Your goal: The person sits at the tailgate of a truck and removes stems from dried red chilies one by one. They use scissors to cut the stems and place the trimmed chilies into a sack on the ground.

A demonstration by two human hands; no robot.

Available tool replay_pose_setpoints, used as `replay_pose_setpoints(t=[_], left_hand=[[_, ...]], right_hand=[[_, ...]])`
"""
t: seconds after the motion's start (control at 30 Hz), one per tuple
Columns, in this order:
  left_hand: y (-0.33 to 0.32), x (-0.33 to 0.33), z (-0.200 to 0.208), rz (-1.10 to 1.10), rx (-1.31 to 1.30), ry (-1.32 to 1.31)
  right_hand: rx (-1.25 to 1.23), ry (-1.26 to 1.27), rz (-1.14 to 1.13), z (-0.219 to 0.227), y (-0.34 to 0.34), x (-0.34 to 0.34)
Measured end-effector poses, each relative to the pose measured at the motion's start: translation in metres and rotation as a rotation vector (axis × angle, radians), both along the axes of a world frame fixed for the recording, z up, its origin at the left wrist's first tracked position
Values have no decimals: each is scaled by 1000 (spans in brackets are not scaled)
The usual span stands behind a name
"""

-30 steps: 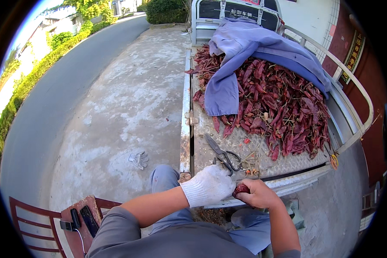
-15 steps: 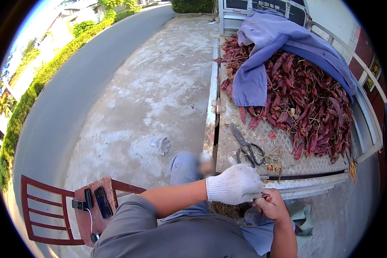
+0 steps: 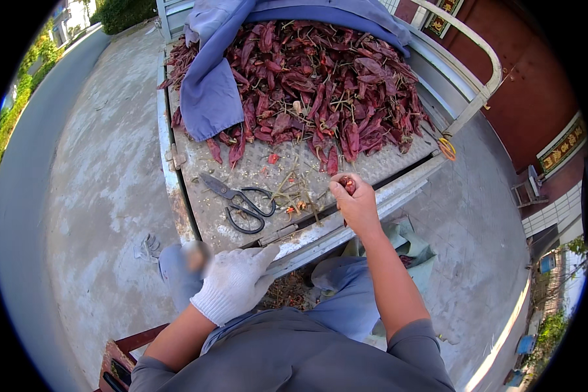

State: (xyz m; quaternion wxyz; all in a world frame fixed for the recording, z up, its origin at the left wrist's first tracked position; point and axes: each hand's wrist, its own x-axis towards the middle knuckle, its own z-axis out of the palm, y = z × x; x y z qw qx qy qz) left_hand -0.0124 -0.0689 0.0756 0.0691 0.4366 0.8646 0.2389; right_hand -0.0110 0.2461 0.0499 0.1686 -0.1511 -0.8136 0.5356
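Note:
My left hand (image 3: 234,281), in a white knit glove, hovers by the near metal edge of the truck bed. Its fingers stretch forward with the thumb apart, and nothing shows in them. Farther right, my bare right hand (image 3: 359,208) is raised over that edge, closed around a dried red chili (image 3: 347,185), mostly hidden by the fingers. Black-handled scissors (image 3: 242,204) lie on the truck bed (image 3: 196,173), blades pointing away to the left. Beside them are loose pale stems (image 3: 286,189) and small red bits. A large heap of dried red chilies (image 3: 307,91) covers the bed behind.
A blue-purple cloth (image 3: 209,95) drapes over the heap's left and back. White metal rails (image 3: 467,108) bound the bed's right side. A greenish sack (image 3: 408,245) lies below the near edge. A grey glove (image 3: 148,247) is on the concrete, and a dark red chair (image 3: 121,356) stands at lower left.
The view has swung right. My hands, together before, are now apart: the gloved left has drawn away leftward, and the right has moved forward toward the heap.

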Motion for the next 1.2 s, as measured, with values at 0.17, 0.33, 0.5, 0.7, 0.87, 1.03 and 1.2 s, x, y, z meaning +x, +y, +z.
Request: replay_pose_setpoints(t=[0.17, 0.33, 0.5, 0.7, 0.87, 1.03, 1.2], left_hand=[[-5, -2, -5, -26, 2, -59], [-9, -3, -9, -37, -28, -61], [-13, -5, -14, -37, 79, -42], [1, -13, -11, -36, 115, 27], [5, -28, -9, 16, 131, 124], [24, -49, 5, 40, 127, 115], [26, -58, 3, 104, 190, 118]], right_hand=[[653, -239, -206, -9, 52, -56], [724, -448, -196, -14, 31, -84], [13, -268, -35, -27, 48, -70], [-722, -86, -18, 13, 34, -12], [-558, 58, -288, -11, 77, 74], [-1, -307, -721, -117, 177, 214], [655, -390, -746, -132, 201, 220]])
